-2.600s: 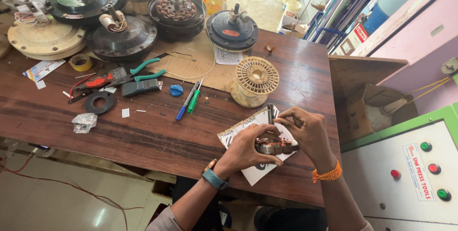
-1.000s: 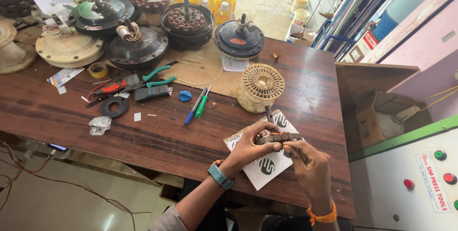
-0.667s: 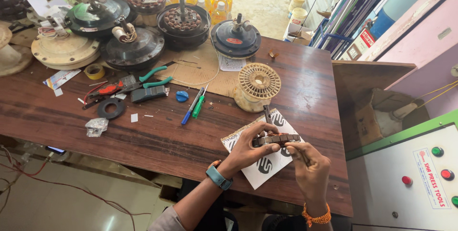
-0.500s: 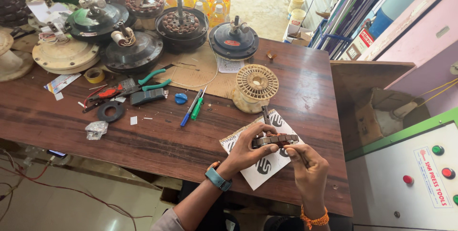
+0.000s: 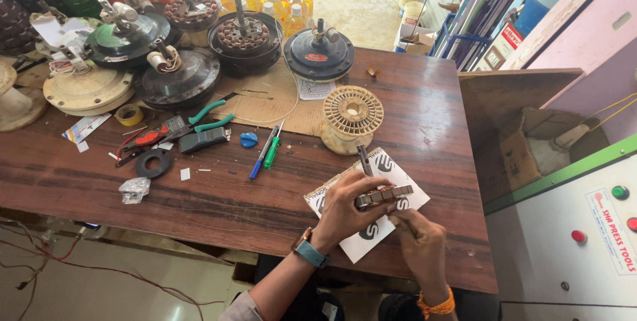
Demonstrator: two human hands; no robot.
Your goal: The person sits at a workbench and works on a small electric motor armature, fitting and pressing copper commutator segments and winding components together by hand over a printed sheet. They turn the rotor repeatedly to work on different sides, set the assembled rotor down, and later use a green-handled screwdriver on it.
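On the dark wooden workbench [image 5: 219, 195], the left hand [image 5: 345, 205] curls its fingers closed around a ring-shaped metal stator core [image 5: 383, 196], gripping it from the nine o'clock side and holding it just above a white printed card [image 5: 385, 228] that lies at the bench's near edge. The right hand [image 5: 419, 245] comes in from five o'clock of the core, its fingers pinched shut on a thin dark tool [image 5: 406, 223] whose tip meets the core's lower rim; what kind of tool it is cannot be told. A blue-strapped watch [image 5: 309, 251] sits on the left wrist and an orange thread band [image 5: 434, 306] on the right. A short metal rod [image 5: 363, 159] stands on the card at twelve o'clock of the core, just below a cream plastic spool [image 5: 352, 115]. At ten o'clock of the hands, well apart, lie a blue screwdriver [image 5: 262, 158] and a green screwdriver [image 5: 273, 152] side by side, with a small blue cap [image 5: 247, 139] beside them. Further toward nine o'clock are green-handled pliers [image 5: 209, 115], red-handled cutters [image 5: 142, 142], a black rubber ring [image 5: 152, 163] and a roll of yellow tape [image 5: 129, 115]. Along the far edge several ceiling fan motors [image 5: 245, 39] stand in a row.
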